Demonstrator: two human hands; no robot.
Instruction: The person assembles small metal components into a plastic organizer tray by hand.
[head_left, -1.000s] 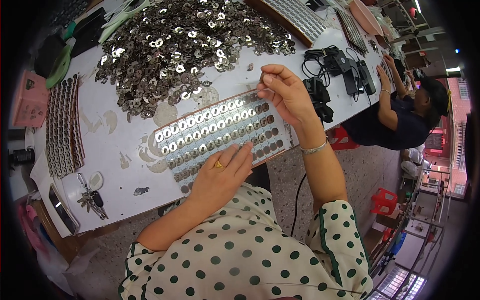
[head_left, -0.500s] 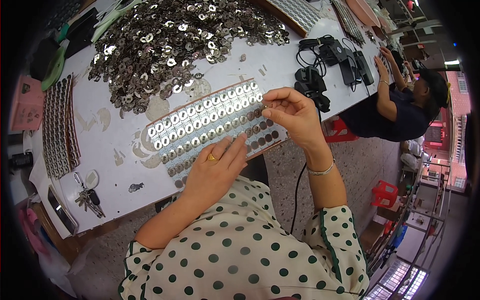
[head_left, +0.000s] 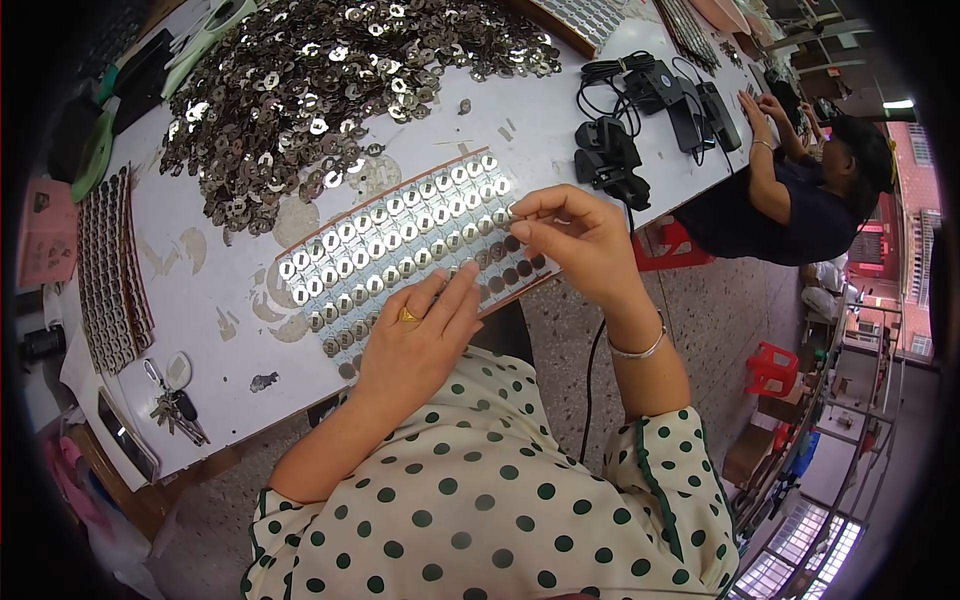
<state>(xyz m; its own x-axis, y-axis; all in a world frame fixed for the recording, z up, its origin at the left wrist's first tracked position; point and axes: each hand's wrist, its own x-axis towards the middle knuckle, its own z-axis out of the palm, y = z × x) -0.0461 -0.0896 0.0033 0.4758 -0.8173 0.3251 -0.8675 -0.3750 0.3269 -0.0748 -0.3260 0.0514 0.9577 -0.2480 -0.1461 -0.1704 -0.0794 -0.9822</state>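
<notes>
Before me lies a flat panel with rows of small round spots. Its far rows carry shiny slotted metal discs, while spots towards its near right corner look dark. My left hand rests on the near side of the panel, fingers stretched out, a gold ring on one of them. Over the panel's right end, my right hand holds thumb and forefinger in a pinch. Whatever sits between those fingertips is too small to make out. Beyond the panel spreads a large heap of loose metal discs.
At left stand stacked panels, with keys and a phone nearer the edge. Black adapters and cables lie at right. Another person works further along the table. A red stool stands on the floor.
The whole view has shifted slightly, and the table items appear a little further left. My right hand stays pinched over the panel's right end; my left hand stays laid on it.
</notes>
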